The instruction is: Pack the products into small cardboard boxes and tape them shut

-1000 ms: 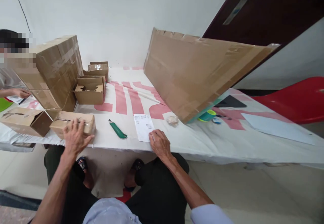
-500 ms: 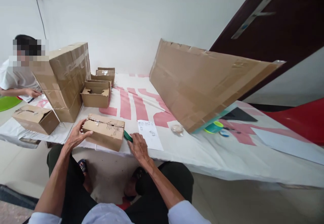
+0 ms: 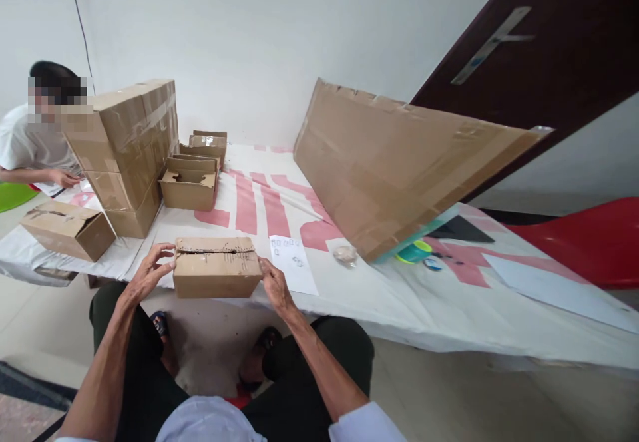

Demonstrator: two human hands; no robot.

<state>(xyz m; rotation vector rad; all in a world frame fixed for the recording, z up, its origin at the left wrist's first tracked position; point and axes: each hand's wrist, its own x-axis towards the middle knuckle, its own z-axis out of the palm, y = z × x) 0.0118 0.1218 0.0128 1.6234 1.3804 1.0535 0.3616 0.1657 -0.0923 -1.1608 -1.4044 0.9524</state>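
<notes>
A small closed cardboard box [image 3: 217, 281] rests at the table's front edge, its long side toward me and a torn seam running along its top. My left hand [image 3: 146, 275] grips the left end, thumb and fingers against the cardboard. At the opposite end, my right hand [image 3: 274, 285] has its fingers pressed on the right side. The green object seen earlier by this hand does not show now; whether it is hidden in the hand or behind the box I cannot tell. A paper sheet with small drawings [image 3: 294, 264] lies just right of the box.
Tall taped cartons [image 3: 132, 156] stand left, with a closed box [image 3: 70, 229] beside them and open boxes [image 3: 188, 186] behind. A large cardboard panel [image 3: 394, 169] leans at right, near a tape roll [image 3: 414, 251]. Another person [image 3: 37, 139] sits at far left.
The box has turned so its long side faces me and has shifted slightly right. My right hand has come onto its right end, and the green object has gone from sight.
</notes>
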